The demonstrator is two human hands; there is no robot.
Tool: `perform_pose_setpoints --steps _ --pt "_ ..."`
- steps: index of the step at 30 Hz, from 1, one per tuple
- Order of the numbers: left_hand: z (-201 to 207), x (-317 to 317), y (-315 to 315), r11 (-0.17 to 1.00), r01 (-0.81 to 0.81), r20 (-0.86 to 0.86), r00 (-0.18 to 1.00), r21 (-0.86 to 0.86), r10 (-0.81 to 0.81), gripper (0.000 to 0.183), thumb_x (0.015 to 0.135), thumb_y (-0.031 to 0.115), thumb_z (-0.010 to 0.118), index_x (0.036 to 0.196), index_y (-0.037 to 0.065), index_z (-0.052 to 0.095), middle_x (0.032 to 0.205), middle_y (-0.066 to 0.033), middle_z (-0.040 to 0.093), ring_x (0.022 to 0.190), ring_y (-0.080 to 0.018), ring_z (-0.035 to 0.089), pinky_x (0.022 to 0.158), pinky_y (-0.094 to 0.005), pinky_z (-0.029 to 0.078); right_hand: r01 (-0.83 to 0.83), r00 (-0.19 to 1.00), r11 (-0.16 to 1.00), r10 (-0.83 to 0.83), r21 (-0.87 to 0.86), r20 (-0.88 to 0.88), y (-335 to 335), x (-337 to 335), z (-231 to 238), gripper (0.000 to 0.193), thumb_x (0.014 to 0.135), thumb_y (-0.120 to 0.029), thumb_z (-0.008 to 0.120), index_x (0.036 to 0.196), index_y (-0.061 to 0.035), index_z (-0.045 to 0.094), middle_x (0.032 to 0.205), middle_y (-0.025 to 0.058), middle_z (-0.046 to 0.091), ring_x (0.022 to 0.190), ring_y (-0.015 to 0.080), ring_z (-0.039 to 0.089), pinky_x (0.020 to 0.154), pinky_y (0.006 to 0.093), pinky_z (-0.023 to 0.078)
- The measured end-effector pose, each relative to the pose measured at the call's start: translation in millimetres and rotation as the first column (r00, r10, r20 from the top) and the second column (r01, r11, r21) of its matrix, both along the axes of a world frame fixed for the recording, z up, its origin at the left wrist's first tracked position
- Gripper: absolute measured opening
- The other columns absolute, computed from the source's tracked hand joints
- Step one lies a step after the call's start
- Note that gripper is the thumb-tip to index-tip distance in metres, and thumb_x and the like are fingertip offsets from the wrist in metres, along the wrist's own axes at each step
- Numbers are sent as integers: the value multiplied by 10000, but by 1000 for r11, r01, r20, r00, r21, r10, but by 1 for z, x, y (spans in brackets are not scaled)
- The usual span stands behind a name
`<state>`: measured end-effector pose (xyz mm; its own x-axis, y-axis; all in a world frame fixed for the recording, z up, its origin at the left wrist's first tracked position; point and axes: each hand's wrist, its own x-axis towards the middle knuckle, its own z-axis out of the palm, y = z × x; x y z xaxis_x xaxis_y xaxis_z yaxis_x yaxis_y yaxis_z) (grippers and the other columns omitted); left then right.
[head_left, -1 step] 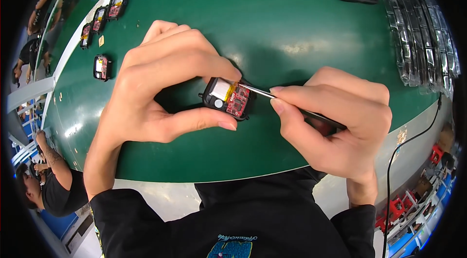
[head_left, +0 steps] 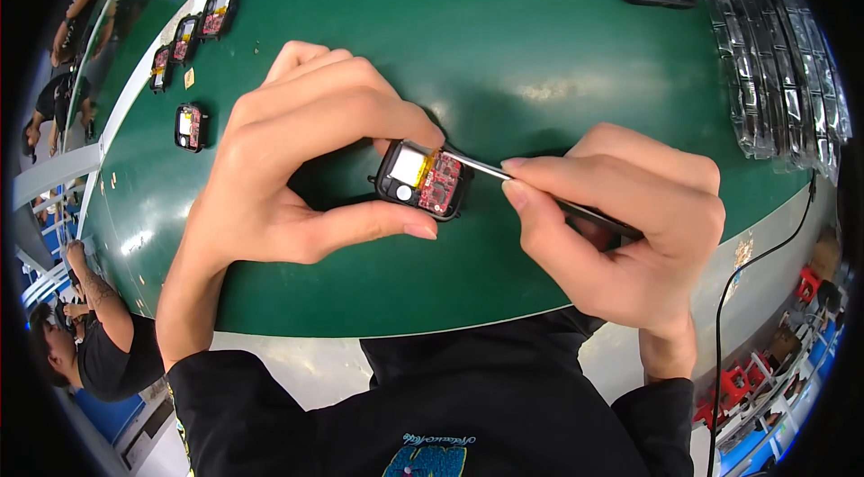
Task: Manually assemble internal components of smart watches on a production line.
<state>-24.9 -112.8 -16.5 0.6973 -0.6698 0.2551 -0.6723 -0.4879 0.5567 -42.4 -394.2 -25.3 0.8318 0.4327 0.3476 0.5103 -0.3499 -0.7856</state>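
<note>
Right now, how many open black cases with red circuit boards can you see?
5. One case is in the left hand; a second, third and fourth sit at the green table's upper left; a fifth lies below them in the picture. Others may be hidden.

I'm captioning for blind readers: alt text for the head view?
Left hand pinching an open black housing with red circuit board, right hand holding metal tweezers at its edge; four similar housings lie on the green table.

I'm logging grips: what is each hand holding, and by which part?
The left hand holds the black-cased device by opposite edges; the right hand, a slim tool by its shaft, behind the silver tip.
</note>
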Motion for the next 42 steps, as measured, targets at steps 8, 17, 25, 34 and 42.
perform_pose_setpoints --steps 8,17,25,34,42 --pt "1 -1 -9 999 -11 159 987 48 3 622 653 362 1039 1111 11 807 904 -71 746 745 -247 617 797 -416 468 178 983 963 -165 202 -82 -17 4 0 122 830 61 841 943 18 826 673 36 647 484 66 490 452 268 340" --pt "60 31 -33 955 -120 163 972 -272 168 643 605 377 1060 1043 -16 802 879 -64 737 697 -137 585 549 -267 405 216 971 896 -155 387 -183 -32 -11 -5 119 908 -4 830 1026 10 846 715 39 684 568 68 536 502 278 372" --pt "142 155 -246 921 284 307 931 -267 -198 480 756 242 970 1161 39 812 993 -15 699 791 -105 535 737 -294 448 237 966 852 -156 467 -206 -39 -7 -8 110 924 -23 814 1026 6 843 725 52 681 569 92 502 522 300 396" --pt "149 251 -388 921 389 190 904 10 -383 554 876 389 925 1327 86 815 1020 -17 733 803 -149 518 746 -349 472 204 974 856 -132 475 -182 -34 -8 -12 132 937 -76 800 1026 15 838 732 67 690 590 121 542 552 324 423" --pt "169 206 -279 958 283 313 914 -41 -257 343 1016 250 794 1335 127 806 1230 -42 823 985 -137 689 850 -334 518 232 965 853 -142 467 -221 -38 -8 -4 125 911 -95 789 952 19 821 817 153 758 694 252 741 661 364 568"
